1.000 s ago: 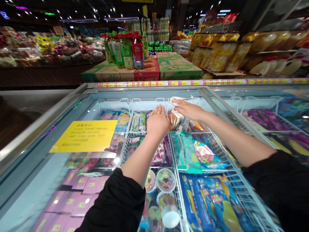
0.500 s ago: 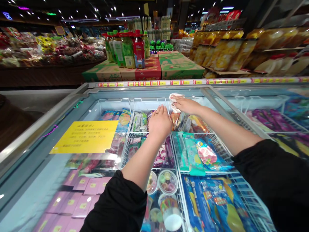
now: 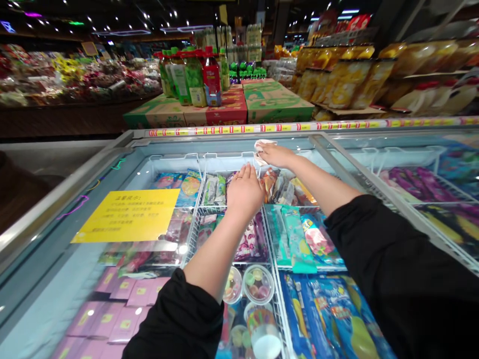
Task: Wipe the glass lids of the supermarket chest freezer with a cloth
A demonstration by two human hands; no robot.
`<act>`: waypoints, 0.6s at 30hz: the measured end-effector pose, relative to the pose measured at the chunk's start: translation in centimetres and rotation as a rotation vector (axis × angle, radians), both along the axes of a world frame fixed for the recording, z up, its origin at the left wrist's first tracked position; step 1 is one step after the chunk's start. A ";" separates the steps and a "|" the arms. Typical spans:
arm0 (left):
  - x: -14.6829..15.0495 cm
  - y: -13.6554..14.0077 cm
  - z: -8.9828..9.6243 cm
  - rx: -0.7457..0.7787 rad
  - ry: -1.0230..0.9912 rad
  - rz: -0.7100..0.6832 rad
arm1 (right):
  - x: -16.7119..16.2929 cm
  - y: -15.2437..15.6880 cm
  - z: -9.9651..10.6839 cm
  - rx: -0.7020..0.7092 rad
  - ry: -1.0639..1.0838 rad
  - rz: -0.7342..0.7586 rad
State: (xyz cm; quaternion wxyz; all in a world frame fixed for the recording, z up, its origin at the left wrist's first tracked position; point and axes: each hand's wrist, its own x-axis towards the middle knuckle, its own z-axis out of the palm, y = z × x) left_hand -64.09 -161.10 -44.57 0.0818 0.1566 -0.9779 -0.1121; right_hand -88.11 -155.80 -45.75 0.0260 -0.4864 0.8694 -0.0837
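Note:
My right hand (image 3: 276, 154) presses a crumpled white cloth (image 3: 261, 151) against the glass lid near the far edge of a chest freezer. Whether it is cloth or paper is hard to tell. Closer to me and a little to the left, my left hand (image 3: 245, 189) lies flat on the glass (image 3: 123, 264), fingers stretched out and a ring on one of them. Under the glass, wire baskets (image 3: 275, 239) hold wrapped ice creams (image 3: 318, 234) and clear cups (image 3: 258, 284). Part of these goods is hidden by my forearms.
A yellow paper notice (image 3: 127, 215) is on the glass to the left. Price labels (image 3: 232, 129) line the freezer's back rim. Beyond stand cartons (image 3: 275, 102) with bottles (image 3: 194, 80) on them, and jars (image 3: 348, 82) to the right. The lid's metal frame (image 3: 348, 154) crosses at right.
My right hand has slid the cloth slightly to the left, and its sleeve has come left too. My left hand stays flat on the glass. The whole view has shifted a little.

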 end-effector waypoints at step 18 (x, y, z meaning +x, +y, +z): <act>0.0 0.2 0.1 0.013 0.008 0.011 | -2.2 0.4 -0.2 0.032 -0.003 0.032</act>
